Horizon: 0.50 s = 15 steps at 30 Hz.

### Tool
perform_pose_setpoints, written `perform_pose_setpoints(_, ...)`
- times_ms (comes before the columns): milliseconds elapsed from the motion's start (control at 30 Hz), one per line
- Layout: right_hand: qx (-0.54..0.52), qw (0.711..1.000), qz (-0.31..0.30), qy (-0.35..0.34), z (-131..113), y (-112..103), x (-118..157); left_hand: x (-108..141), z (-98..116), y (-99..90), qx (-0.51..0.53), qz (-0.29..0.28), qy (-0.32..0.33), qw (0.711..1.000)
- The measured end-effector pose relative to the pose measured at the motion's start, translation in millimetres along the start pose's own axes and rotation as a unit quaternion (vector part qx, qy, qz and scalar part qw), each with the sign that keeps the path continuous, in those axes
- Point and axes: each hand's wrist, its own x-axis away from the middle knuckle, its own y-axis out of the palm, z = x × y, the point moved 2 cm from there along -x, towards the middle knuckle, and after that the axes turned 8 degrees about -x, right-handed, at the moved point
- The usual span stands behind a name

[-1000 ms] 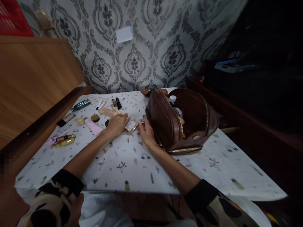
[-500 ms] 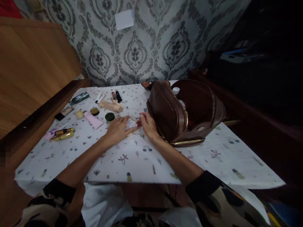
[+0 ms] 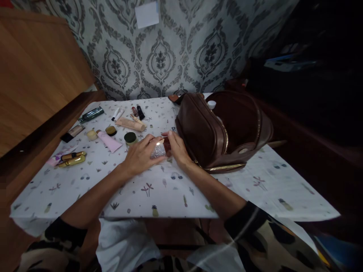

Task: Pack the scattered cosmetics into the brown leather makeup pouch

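Grey damask-patterned wall [image 3: 184, 56]: a white paper rectangle [image 3: 147, 16] is fixed near the top of the view.
White cloth with small printed plants and sunglasses [image 3: 170, 196]: spread over the table and bordered on the left by a brown wooden panel [image 3: 36, 75].
Silver glittery case with a shiny top edge [image 3: 158, 152]: held at mid-table, between the two hands; whether it is rested on the cloth cannot be told.
Left hand [image 3: 141, 154]: fingers partly closed, curved over the case, which is gripped with the thumb laid along its near side.
Right hand [image 3: 178, 150]: fingers loosely bent against the case's right side; the tips are partly hidden, so how firmly it is held cannot be told.
Dark brown leathery bag [image 3: 200, 132]: stood just right of the right hand, its top opened, with a white cap [image 3: 211, 104] seen inside.
Dark-lidded round jar [image 3: 130, 138]: placed just beside the left hand.
Farther left: a beige tube [image 3: 130, 124], a pink tube [image 3: 110, 142], a green bottle [image 3: 91, 114] and a glossy gold tube [image 3: 73, 161] are scattered.
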Motion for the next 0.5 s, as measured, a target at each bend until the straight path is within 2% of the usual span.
perform_pose_setpoints(67, -0.024, 0.999, -0.021, 0.007, -6.6, 0.7, 2.5, 0.7, -0.6, -1.7, 0.006, 0.005, -0.005, 1.0)
perform_pose_setpoints(167, -0.018, 0.998, -0.056, -0.026, -15.0, 3.3, 5.6, 4.3, -3.5, 0.2, 0.021, 0.011, -0.01, 1.0)
perform_pose_setpoints(300, 0.0, 0.993, -0.106, -0.05, -16.2, 7.7, 7.1, 9.3, -11.4, 5.7, 0.115, -0.027, -0.024, 0.993)
perform_pose_setpoints(400, 0.005, 0.993, -0.108, -0.041, -14.1, 7.2, 7.3, 9.7, -16.2, 6.6, 0.213, -0.037, -0.022, 0.976)
perform_pose_setpoints(500, -0.007, 0.993, -0.113, -0.04, -15.0, 5.9, 7.8, 9.3, -20.1, 6.5, 0.236, -0.009, -0.027, 0.971)
